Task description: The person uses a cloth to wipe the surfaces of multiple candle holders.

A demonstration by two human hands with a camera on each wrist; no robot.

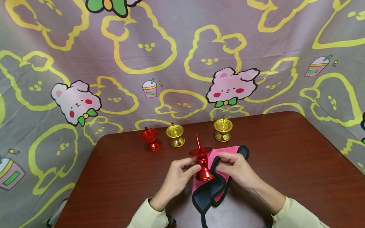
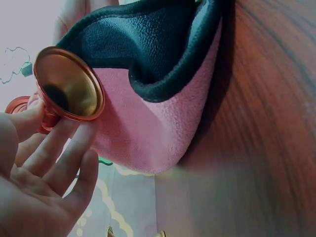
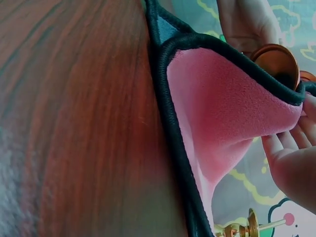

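A shiny red candle holder (image 1: 204,171) with a thin upright stem and a wide dish is held up over the table. My left hand (image 1: 179,174) grips its waist between thumb and fingers; the left wrist view shows its hollow base (image 2: 74,89) facing the camera. On the holder's right side, my right hand (image 1: 238,167) holds a pink cloth (image 1: 228,144) with black edging against it. The cloth's dark reverse (image 1: 203,194) shows where it folds over, and its lower part hangs down. Some right fingertips are hidden behind the cloth.
Farther back on the brown table (image 1: 285,152) stand a smaller red candle holder (image 1: 153,145), a gold one (image 1: 176,141) beside it, and another gold one (image 1: 222,134) to the right. A cartoon-print curtain (image 1: 176,63) hangs behind the table.
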